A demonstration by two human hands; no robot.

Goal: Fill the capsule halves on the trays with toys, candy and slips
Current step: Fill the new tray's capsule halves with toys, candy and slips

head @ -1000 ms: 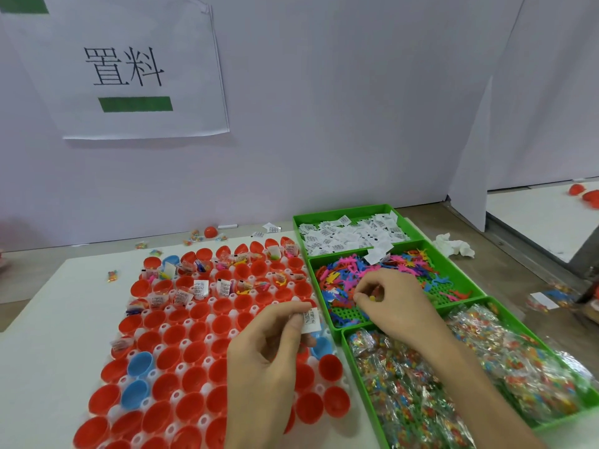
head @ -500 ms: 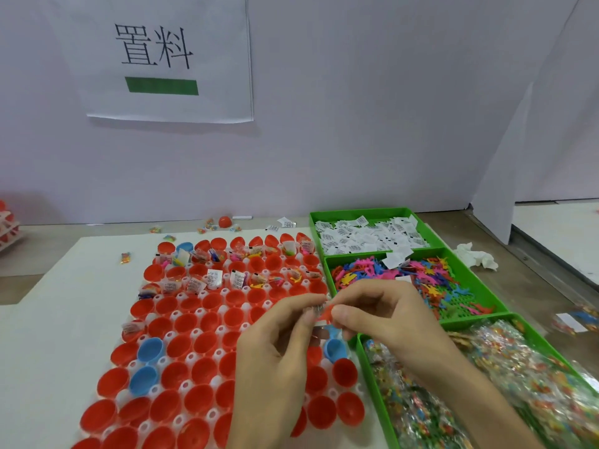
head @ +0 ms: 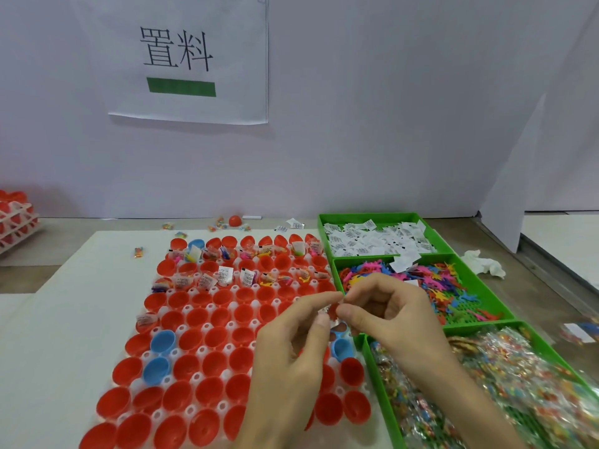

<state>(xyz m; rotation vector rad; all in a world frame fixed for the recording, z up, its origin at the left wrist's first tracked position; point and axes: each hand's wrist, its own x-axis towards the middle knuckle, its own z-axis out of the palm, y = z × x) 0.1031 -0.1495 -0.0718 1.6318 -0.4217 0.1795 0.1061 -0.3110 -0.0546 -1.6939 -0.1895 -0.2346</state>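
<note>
A white tray [head: 207, 326] holds several red capsule halves [head: 197, 317] and a few blue ones [head: 163, 341]. The two far rows hold slips, toys and candy; the nearer halves look empty. My left hand [head: 291, 358] and my right hand [head: 392, 315] meet above the tray's right edge. The left one pinches a small white slip [head: 324, 311], and the right one pinches a small red toy [head: 333, 312] against it. Three green bins on the right hold white slips [head: 376, 243], coloured toys [head: 436, 283] and candy bags [head: 518, 384].
A stack of trays with red capsules [head: 14, 218] stands at the far left. Loose candy [head: 138, 251] and a loose red capsule [head: 235, 220] lie behind the tray. A crumpled tissue [head: 483, 265] lies right of the bins. A white wall with a sign [head: 181, 59] closes the back.
My right hand left the toy bin with a red toy and moved left to meet my left hand, which still holds the slip. The view has shifted left and tilted up.
</note>
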